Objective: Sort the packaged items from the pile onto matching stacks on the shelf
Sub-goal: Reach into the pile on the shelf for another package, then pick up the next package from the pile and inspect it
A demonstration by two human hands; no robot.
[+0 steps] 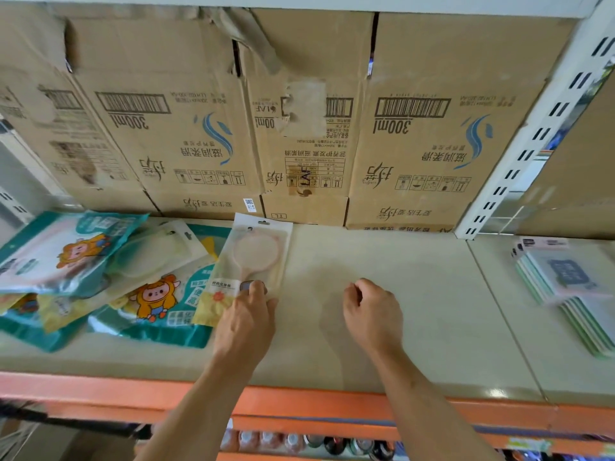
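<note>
Item handled: a flat, translucent frosted mirror pack with a hang-hole at its top, showing a round pink hand mirror inside and a yellow printed card at the lower end. It lies flat on the shelf, its left edge overlapping the pile.

Left hand: fingers curled onto the lower end of the mirror pack, gripping it there.

Right hand: over bare shelf, just right of the pack, fingers curled under, holding nothing.

Pile: glossy teal pouches printed with orange cartoon figures, crumpled and overlapping, with a second frosted pack on top.

Stack: thin flat packs with pale green edges, fanned slightly, well to the right on the adjoining shelf panel.

Surface: smooth, pale cream board with a faint sheen, fronted by an orange front edge.

Surroundings: worn brown cardboard boxes line the back, their print and barcodes upside down and tape peeling. A white slotted upright stands at the right. Bottles show on the level below.
</note>
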